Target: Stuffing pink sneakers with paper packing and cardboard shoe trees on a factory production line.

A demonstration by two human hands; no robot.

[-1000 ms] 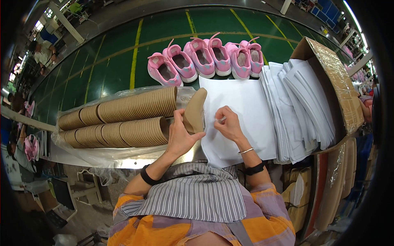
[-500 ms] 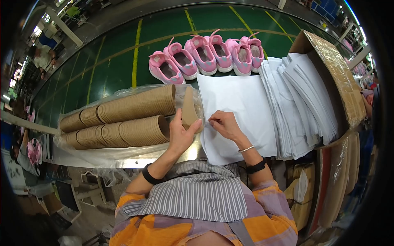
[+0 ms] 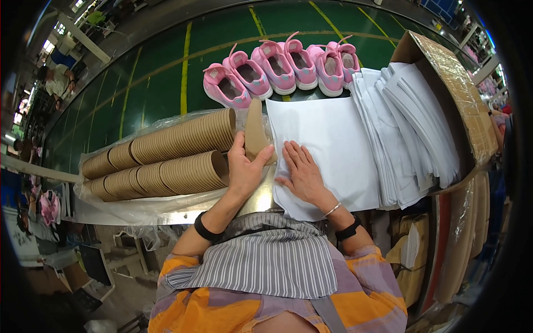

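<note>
The brown cardboard piece sits in the left hand, pinched near its wider lower end between thumb and fingers, its narrow end pointing toward the pink shoes. The right hand lies palm down on the white paper, thumb spread wide from the fingers. The held piece is between this paper and two rows of nested brown cardboard, the far row and the near row, which lie on clear plastic. Six shoes stand side by side on the green table. To the right, more white sheets lean in overlapping layers, partly inside an open cardboard box.
</note>
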